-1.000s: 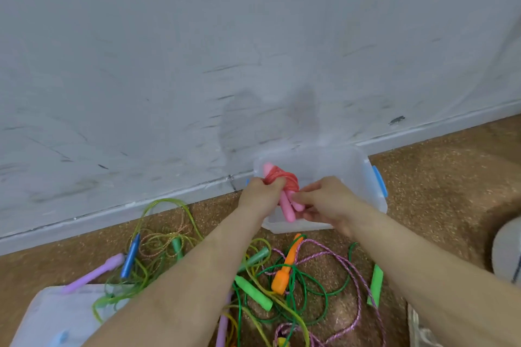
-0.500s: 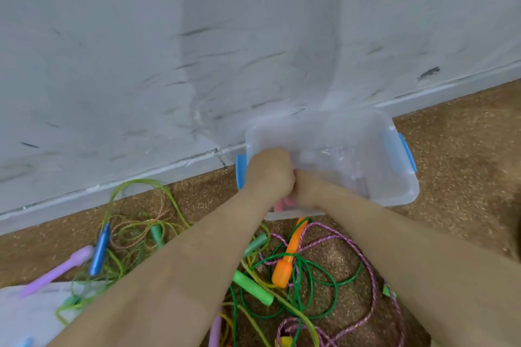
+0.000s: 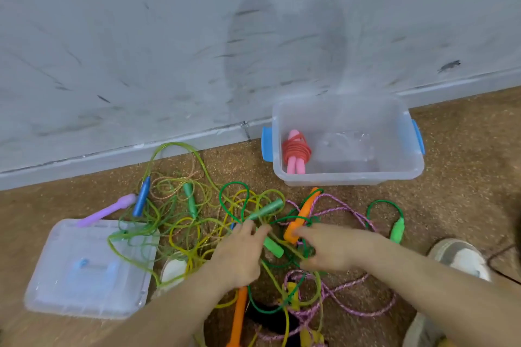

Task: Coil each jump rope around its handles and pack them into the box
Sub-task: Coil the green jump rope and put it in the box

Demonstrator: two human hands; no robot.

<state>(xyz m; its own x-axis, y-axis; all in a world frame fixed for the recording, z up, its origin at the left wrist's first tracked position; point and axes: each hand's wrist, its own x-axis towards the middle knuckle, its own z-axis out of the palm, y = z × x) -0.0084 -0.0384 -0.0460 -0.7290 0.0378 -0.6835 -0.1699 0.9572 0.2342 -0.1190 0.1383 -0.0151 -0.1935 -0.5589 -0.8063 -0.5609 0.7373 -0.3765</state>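
Note:
A clear box (image 3: 349, 176) with blue latches stands on the floor by the wall. Inside it, at the left end, lies a pink-handled jump rope (image 3: 295, 153) with its red cord coiled round the handles. In front of the box is a tangle of loose jump ropes (image 3: 197, 222) in green, yellow and purple. My left hand (image 3: 239, 252) hovers over the tangle, fingers relaxed beside a green handle (image 3: 273, 245). The index finger of my right hand (image 3: 329, 248) touches the near end of an orange handle (image 3: 300, 221). Neither hand grips anything.
The box's clear lid (image 3: 84, 267) lies at lower left under some green cord. Purple (image 3: 112, 208), blue (image 3: 141, 200) and bright green (image 3: 397, 231) handles lie around the tangle. A white shoe (image 3: 459, 259) is at the right, another (image 3: 172, 270) by the lid.
Both hands lowered the coiled pink rope into the box, let it go, and drew back to the tangle in front of it. The view tilted down.

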